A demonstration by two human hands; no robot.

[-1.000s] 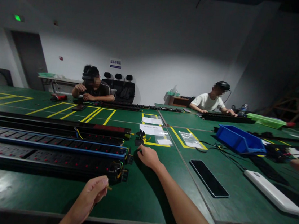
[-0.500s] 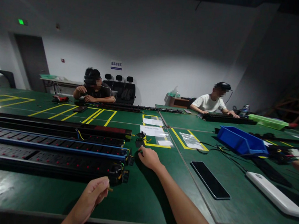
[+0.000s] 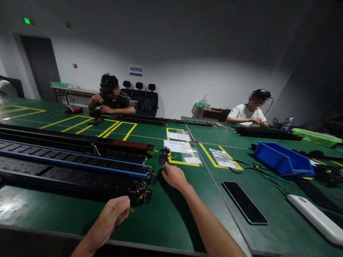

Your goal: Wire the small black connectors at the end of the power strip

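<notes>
My left hand [image 3: 113, 214] is closed in a pinch on a thin brass-coloured pin [image 3: 131, 210] whose tip sticks out past the fingers. It hovers near the table's front edge, just before the power strips. My right hand [image 3: 175, 176] reaches forward to the right of the strip ends, its fingers bent down and close together. Just beyond its fingertips is a small black bracket [image 3: 164, 159] beside a yellow wire. What those fingers hold, if anything, is hidden. Several long black power strips [image 3: 84, 178] with red dots lie side by side at the left, wires showing at their ends.
On the right are a black phone [image 3: 244, 203], a long white device [image 3: 321, 220] with cables and a blue bin [image 3: 283, 159]. Labels and a plastic bag [image 3: 222, 158] lie within yellow tape on the green table [image 3: 183, 234]. Several people sit around the table.
The view has tilted slightly, so the scene sits higher and further right. Both my hands keep nearly the same pose. Across the table, the right-hand person has brought their hands together.
</notes>
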